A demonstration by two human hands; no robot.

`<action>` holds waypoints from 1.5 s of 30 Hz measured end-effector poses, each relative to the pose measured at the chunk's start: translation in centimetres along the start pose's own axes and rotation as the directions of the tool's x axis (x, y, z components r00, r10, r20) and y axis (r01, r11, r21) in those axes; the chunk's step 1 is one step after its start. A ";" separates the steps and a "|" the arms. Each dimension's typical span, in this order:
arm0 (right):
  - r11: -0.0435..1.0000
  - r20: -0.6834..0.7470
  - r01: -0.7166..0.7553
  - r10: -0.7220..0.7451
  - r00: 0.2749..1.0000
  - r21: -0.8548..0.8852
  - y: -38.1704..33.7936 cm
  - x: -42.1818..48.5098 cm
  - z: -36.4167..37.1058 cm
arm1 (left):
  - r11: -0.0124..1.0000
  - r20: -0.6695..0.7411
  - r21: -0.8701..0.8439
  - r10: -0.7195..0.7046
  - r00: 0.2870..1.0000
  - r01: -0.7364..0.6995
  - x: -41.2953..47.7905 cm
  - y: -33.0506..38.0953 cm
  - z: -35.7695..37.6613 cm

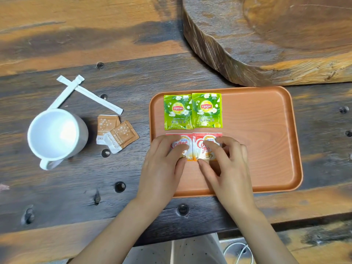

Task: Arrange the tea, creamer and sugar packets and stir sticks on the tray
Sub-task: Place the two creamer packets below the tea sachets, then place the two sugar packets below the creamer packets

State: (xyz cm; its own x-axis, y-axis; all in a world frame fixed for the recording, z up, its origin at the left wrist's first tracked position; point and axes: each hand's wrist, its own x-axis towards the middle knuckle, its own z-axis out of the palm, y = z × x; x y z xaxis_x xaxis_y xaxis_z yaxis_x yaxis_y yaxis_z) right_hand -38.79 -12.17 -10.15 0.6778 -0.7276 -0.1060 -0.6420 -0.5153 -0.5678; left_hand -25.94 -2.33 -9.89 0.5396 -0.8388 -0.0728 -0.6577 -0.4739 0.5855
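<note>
An orange tray [262, 141] lies on the wooden table. Two green Lipton tea packets [192, 111] sit side by side at its far left. Just below them lie two red and white creamer packets [191, 144], also side by side. My left hand [163, 164] rests its fingers on the left creamer packet and my right hand [226, 164] presses on the right one. Left of the tray, two brown sugar packets [116, 133] overlap on the table. Two white wrapped stir sticks [89, 94] lie crossed farther back.
A white mug [55, 136] stands at the left, its handle toward me, next to the stir sticks. A thick round slab of wood [276, 40] rises behind the tray at the back right. The table's near edge runs below my forearms.
</note>
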 end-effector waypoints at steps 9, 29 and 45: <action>1.000 0.002 0.004 -0.004 1.000 0.001 0.1 0.0 -0.2 | 1.000 0.004 0.011 0.005 1.000 -0.005 0.1 0.0 0.0; 0.988 0.061 0.131 -0.136 0.989 0.083 -4.3 2.6 -1.3 | 0.992 -0.105 0.044 -0.116 0.988 0.121 3.1 -3.3 -8.0; 0.897 0.327 0.382 -0.300 0.896 -0.222 -14.7 9.3 7.1 | 0.842 0.414 0.539 -0.302 0.859 0.036 9.7 -9.5 -12.1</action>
State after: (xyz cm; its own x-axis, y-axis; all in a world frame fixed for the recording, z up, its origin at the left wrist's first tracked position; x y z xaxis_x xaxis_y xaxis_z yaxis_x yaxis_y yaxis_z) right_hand -20.53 -8.18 -8.56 0.9173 -0.3490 -0.1919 -0.3969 -0.8404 -0.3689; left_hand -8.14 -2.69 -6.43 0.4445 -0.6879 -0.5737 -0.8171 -0.5739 0.0550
